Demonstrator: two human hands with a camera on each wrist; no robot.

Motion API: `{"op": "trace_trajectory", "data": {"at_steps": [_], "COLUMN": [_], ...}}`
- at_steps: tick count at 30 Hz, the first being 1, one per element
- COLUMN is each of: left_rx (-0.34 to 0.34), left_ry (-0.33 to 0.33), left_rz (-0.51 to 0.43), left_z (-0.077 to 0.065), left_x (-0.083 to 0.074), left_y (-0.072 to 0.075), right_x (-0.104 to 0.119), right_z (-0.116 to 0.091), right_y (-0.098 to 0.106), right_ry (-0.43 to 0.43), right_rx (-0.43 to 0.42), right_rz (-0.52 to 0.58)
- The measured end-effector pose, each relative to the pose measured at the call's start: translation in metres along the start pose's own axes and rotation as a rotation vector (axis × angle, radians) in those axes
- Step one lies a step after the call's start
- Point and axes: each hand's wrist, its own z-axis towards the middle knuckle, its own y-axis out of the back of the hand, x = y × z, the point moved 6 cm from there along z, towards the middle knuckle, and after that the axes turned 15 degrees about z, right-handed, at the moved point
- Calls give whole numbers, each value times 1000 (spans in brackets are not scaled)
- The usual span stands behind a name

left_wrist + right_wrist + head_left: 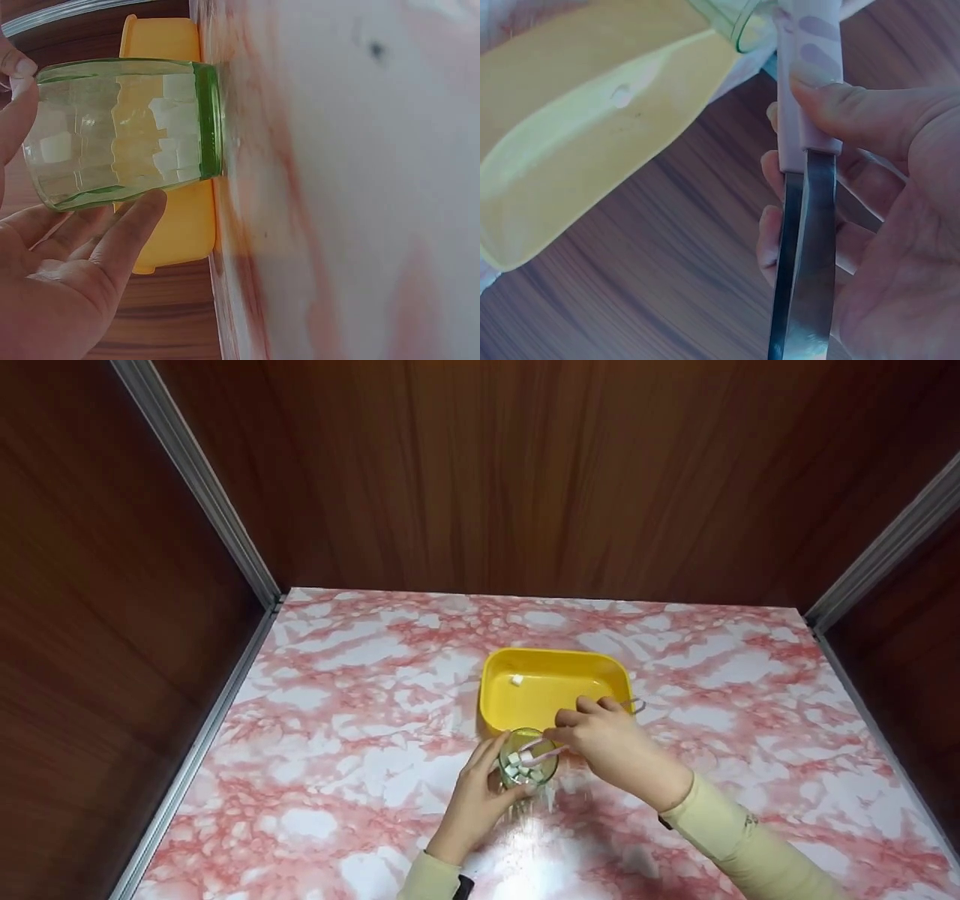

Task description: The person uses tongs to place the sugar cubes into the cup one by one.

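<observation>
A clear green-tinted glass [206,124] stands upright on the table with several white cubes [514,771] in it. My left hand [480,793] holds its side, thumb on the near side and fingers on the far side. In my right hand [616,746] is a pair of tongs [821,225] with pale pink ends and a metal bend, pinched between thumb and fingers. The pink ends point down into the glass mouth, with one white cube [526,755] at their tips. Right behind the glass sits a yellow container [525,709], holding one small white cube [517,680].
The table [337,780] has a pink and white marbled top. Dark wood-grain panels [480,480] rise at the back and on both sides, with metal strips [202,487] along their corners.
</observation>
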Motion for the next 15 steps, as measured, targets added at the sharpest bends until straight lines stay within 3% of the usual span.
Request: {"op": "trace_trajectory", "data": {"at_steps": [10, 15], "left_rx": [-16, -10], "left_ry": [-8, -3], "left_rz": [75, 48], "left_z": [0, -1], "left_x": [0, 0], "left_y": [1, 1], "right_x": [1, 3], "right_z": [-1, -1], "right_y": [-8, -9], "right_ry": [-8, 5], "right_rx": [39, 16], "right_rz": [4, 4]}}
